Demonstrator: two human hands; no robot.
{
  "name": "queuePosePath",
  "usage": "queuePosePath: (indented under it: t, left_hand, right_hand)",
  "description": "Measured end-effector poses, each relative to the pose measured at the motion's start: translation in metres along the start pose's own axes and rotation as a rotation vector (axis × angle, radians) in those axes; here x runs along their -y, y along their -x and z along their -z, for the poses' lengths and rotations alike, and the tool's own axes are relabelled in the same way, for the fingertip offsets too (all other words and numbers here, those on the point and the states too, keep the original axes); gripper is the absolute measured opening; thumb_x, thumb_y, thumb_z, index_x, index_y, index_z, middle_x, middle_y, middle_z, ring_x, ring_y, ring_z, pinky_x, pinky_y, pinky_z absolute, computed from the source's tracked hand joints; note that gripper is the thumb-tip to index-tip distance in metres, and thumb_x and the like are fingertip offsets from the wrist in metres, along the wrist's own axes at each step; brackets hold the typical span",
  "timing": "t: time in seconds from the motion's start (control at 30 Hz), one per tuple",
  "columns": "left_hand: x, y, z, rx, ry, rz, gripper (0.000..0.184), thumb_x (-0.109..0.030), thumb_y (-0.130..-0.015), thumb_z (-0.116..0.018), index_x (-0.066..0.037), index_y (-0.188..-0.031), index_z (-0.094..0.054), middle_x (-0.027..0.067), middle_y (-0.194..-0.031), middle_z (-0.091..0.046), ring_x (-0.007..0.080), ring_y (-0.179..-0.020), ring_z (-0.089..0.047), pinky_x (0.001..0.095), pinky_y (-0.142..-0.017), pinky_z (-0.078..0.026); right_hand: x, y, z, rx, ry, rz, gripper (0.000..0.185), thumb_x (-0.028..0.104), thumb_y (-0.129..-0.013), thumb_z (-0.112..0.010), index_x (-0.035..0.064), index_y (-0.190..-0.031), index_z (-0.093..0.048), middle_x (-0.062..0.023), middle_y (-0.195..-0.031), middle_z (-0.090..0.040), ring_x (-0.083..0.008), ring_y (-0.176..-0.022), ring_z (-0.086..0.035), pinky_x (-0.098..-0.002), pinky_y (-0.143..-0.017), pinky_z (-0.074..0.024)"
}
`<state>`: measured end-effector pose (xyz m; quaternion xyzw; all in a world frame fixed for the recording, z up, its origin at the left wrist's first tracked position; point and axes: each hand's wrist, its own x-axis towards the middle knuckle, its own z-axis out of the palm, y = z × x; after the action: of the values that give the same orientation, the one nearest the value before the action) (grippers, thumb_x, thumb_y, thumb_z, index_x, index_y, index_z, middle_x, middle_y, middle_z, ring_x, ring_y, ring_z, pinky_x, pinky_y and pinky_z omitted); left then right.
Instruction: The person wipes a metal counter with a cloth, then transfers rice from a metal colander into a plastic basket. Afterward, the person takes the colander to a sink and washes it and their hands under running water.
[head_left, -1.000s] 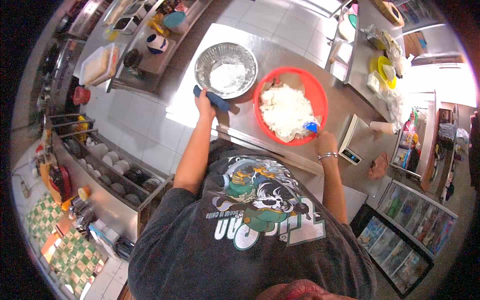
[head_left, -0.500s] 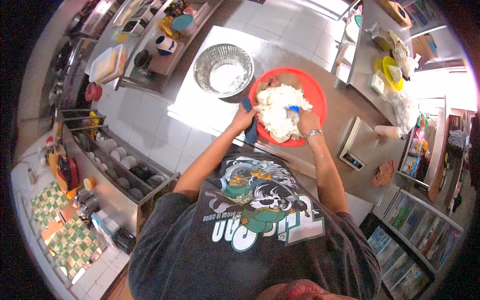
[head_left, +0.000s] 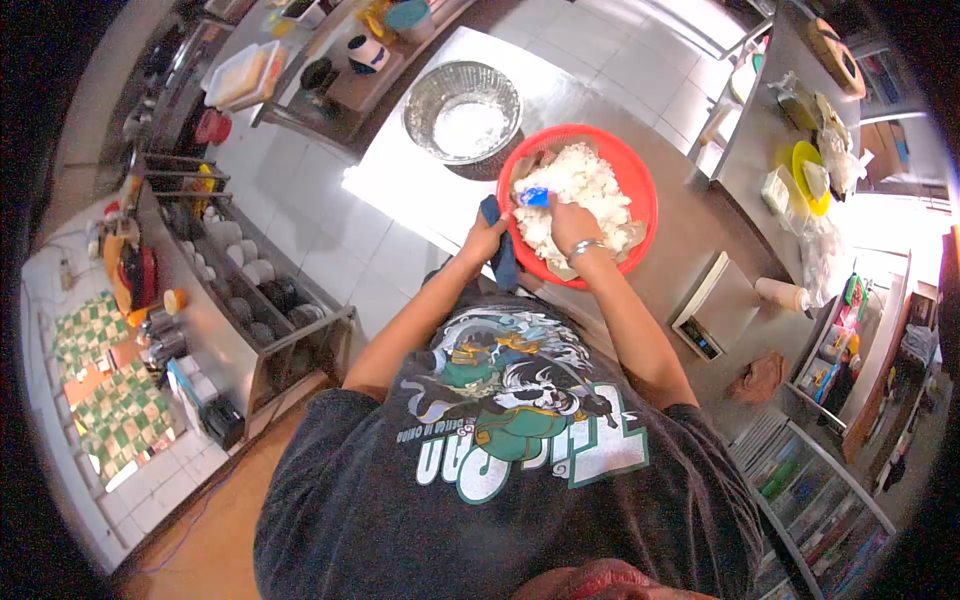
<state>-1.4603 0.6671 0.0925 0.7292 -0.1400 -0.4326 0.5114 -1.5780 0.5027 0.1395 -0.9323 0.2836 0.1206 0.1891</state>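
Head view gives me a steel table (head_left: 570, 90) beneath the hands, tiled floor (head_left: 310, 215) left of them. I have 2 arms reaching forward. My left hand (head_left: 485, 241) clamps a cloth (head_left: 504, 258) at the basket (head_left: 645, 190) rim; beyond it sits a bowl (head_left: 430, 100). My right hand (head_left: 575, 232), over the rice (head_left: 592, 180), closes around a spatula (head_left: 535, 197); rightward lies a scale (head_left: 716, 298).

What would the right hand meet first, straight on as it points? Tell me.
Past the blue tool it holds, the right hand would probably meet the white food, then the far wall of the red basket; depth is unclear.
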Motion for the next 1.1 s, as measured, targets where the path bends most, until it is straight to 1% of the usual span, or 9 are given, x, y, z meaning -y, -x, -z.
queuePosePath:
  t: [0.1,0.23,0.37,0.53,0.67,0.83,0.9,1.03,1.1]
  left_hand:
    - [0.027,-0.014,0.001,-0.065,-0.037,-0.026,0.055,-0.030,-0.096,-0.056,-0.003,-0.141,-0.039,0.0159,-0.134,-0.055,0.0259,-0.122,-0.052,0.0374,-0.104,-0.038]
    - [0.022,-0.006,0.005,-0.015,-0.007,0.021,0.055,-0.029,-0.096,-0.057,-0.002,-0.141,-0.040,0.0160,-0.134,-0.055,0.0265,-0.122,-0.052,0.0377,-0.105,-0.038]
    - [0.022,-0.004,0.002,0.069,0.090,0.031,0.053,-0.028,-0.096,-0.057,-0.002,-0.139,-0.042,0.0152,-0.131,-0.057,0.0256,-0.120,-0.053,0.0376,-0.104,-0.039]
    - [-0.001,0.006,0.003,0.086,0.115,0.140,0.048,-0.026,-0.097,-0.057,-0.003,-0.138,-0.045,0.0117,-0.128,-0.059,0.0216,-0.115,-0.055,0.0371,-0.101,-0.041]
    - [0.004,0.003,-0.004,0.034,0.120,0.024,0.046,-0.025,-0.097,-0.057,-0.002,-0.136,-0.047,0.0117,-0.126,-0.060,0.0214,-0.113,-0.056,0.0369,-0.100,-0.042]
    - [0.018,-0.002,0.001,0.029,-0.010,0.016,0.043,-0.024,-0.097,-0.056,-0.001,-0.133,-0.049,0.0135,-0.125,-0.061,0.0225,-0.114,-0.057,0.0365,-0.100,-0.042]
    - [0.028,-0.008,-0.002,-0.027,-0.079,-0.130,0.042,-0.023,-0.097,-0.056,-0.001,-0.132,-0.049,0.0145,-0.124,-0.061,0.0236,-0.114,-0.057,0.0365,-0.100,-0.042]
    - [0.018,0.000,-0.008,-0.015,0.116,-0.006,0.041,-0.021,-0.097,-0.055,-0.001,-0.133,-0.049,0.0136,-0.126,-0.060,0.0231,-0.113,-0.057,0.0371,-0.100,-0.042]
    - [0.013,0.004,-0.012,0.002,0.189,0.041,0.041,-0.020,-0.098,-0.054,-0.001,-0.134,-0.048,0.0129,-0.127,-0.060,0.0229,-0.113,-0.057,0.0374,-0.100,-0.043]
  right_hand:
    - [-0.013,-0.012,-0.012,0.036,0.007,0.038,0.046,0.007,-0.088,-0.043,0.0092,-0.133,-0.053,-0.0227,-0.086,-0.068,-0.0363,-0.082,-0.067,-0.0496,-0.074,-0.0536]
    - [-0.019,0.024,0.047,0.069,0.017,0.027,0.038,0.010,-0.091,-0.043,0.0084,-0.127,-0.057,-0.0217,-0.090,-0.068,-0.0372,-0.084,-0.067,-0.0497,-0.076,-0.0537]
    - [-0.057,0.024,-0.036,0.115,0.082,0.064,0.037,0.013,-0.088,-0.050,0.0067,-0.123,-0.059,-0.0232,-0.089,-0.068,-0.0379,-0.082,-0.067,-0.0494,-0.073,-0.0533]
    - [-0.041,0.067,0.060,0.138,0.120,0.112,0.031,0.011,-0.092,-0.040,-0.0024,-0.114,-0.058,-0.0233,-0.094,-0.068,-0.0358,-0.086,-0.068,-0.0469,-0.075,-0.0548]
    - [-0.055,0.066,-0.011,0.134,0.067,-0.001,0.031,0.012,-0.091,-0.045,-0.0026,-0.115,-0.059,-0.0223,-0.089,-0.068,-0.0392,-0.083,-0.067,-0.0504,-0.074,-0.0530]
    - [-0.064,0.055,0.044,0.116,0.064,0.139,0.027,0.013,-0.090,-0.046,-0.0006,-0.104,-0.064,-0.0257,-0.098,-0.068,-0.0382,-0.093,-0.067,-0.0501,-0.080,-0.0531]
    - [-0.074,0.045,0.058,0.019,-0.086,-0.141,0.025,0.011,-0.087,-0.049,-0.0009,-0.102,-0.065,-0.0252,-0.098,-0.068,-0.0391,-0.094,-0.067,-0.0494,-0.082,-0.0527]
    - [-0.079,0.021,-0.004,0.120,0.074,-0.218,0.026,0.011,-0.086,-0.050,-0.0009,-0.104,-0.065,-0.0252,-0.098,-0.068,-0.0387,-0.095,-0.067,-0.0487,-0.083,-0.0523]
    - [-0.074,0.026,-0.028,0.002,0.000,-0.159,0.028,0.007,-0.084,-0.048,-0.0077,-0.103,-0.061,-0.0278,-0.094,-0.066,-0.0438,-0.086,-0.066,-0.0484,-0.080,-0.0528]
